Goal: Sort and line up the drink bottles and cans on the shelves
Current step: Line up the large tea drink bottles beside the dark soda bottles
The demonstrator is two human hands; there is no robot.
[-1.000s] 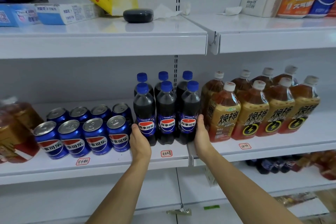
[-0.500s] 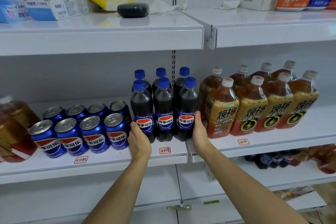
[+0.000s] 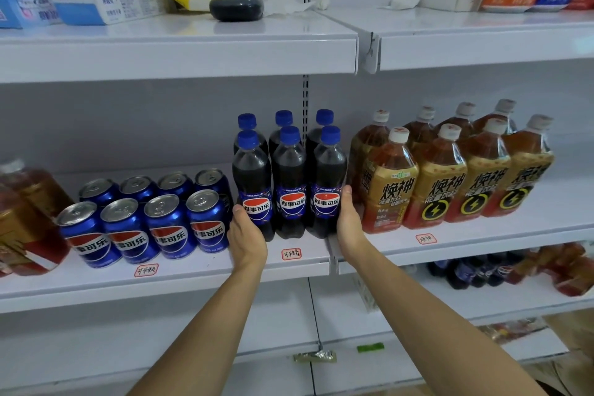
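Several dark cola bottles with blue caps stand in two rows at the middle of the white middle shelf. My left hand presses flat against the left side of the front row. My right hand presses against its right side, so the group is squeezed between both palms. Blue cola cans stand in two rows just to the left. Brown energy-drink bottles with yellow labels and white caps stand in two rows to the right.
Large brown tea bottles sit at the far left of the shelf. The upper shelf holds tissue boxes, a yellow bag, a dark oval object and big drink bottles at the right. More bottles lie on the lower shelf. Handwritten price tags mark the shelf edge.
The view has shifted slightly; both hands stay pressed on the sides of the cola bottle group, which sits in about the same spot.
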